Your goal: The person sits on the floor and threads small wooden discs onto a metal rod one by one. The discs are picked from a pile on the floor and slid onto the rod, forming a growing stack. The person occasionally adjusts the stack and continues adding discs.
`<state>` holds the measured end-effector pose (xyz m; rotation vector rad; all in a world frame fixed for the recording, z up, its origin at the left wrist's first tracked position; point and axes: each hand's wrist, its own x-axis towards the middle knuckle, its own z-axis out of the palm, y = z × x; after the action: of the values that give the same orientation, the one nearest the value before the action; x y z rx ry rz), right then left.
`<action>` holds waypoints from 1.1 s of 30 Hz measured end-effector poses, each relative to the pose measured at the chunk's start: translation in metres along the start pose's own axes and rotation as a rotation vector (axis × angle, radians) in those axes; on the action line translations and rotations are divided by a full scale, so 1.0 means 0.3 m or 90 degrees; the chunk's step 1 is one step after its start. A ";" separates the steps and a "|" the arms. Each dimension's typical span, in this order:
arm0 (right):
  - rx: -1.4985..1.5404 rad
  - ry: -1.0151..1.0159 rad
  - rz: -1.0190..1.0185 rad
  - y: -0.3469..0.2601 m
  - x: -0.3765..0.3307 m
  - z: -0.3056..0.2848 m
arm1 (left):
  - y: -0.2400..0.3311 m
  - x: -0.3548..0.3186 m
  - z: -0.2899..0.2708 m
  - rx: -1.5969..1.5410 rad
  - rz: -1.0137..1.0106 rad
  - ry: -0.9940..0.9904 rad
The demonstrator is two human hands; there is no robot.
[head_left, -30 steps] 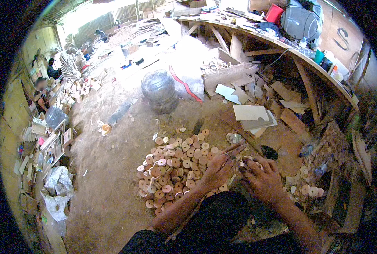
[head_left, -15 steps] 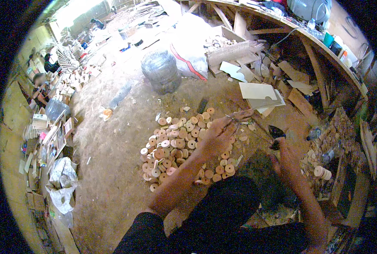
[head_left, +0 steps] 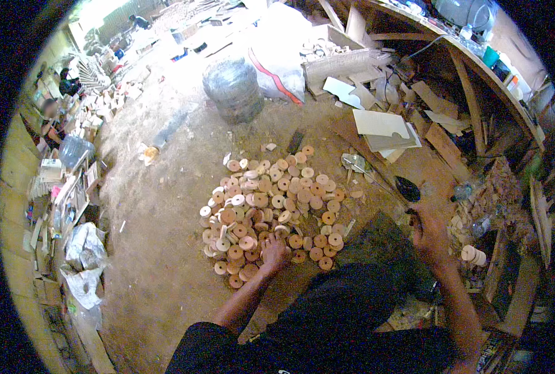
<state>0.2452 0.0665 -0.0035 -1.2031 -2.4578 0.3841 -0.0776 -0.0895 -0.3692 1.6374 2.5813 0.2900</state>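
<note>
**Head Camera: Mounting and Coverage**

I wear this wide fisheye on my head, left of a paired camera. It faces down and forward: my hands (head_left: pixel 276 252) sit at close range, below centre; the floor (head_left: pixel 146 249) spreads beyond. At upper right, the counter (head_left: pixel 511 100) bends along the rim.

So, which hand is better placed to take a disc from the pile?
The left hand, most likely: it is at the pile of wooden discs, while the right hand is farther right, near a dark object.
</note>
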 end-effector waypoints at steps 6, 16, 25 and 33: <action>-0.046 0.047 -0.080 0.002 0.010 0.021 | -0.072 -0.025 0.093 0.100 0.096 0.052; -0.018 0.009 -0.034 0.007 0.008 0.015 | -0.055 0.054 -0.022 -0.056 -0.023 -0.121; 0.002 0.021 -0.096 0.021 0.013 0.029 | -0.081 0.039 0.135 0.016 0.129 0.091; -0.017 -0.030 -0.014 0.005 -0.009 0.016 | -0.059 0.033 0.041 -0.173 -0.034 0.132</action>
<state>0.2456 0.0648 -0.0088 -1.1886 -2.5218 0.3785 -0.0956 -0.0865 -0.3845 1.5114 2.5792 0.8070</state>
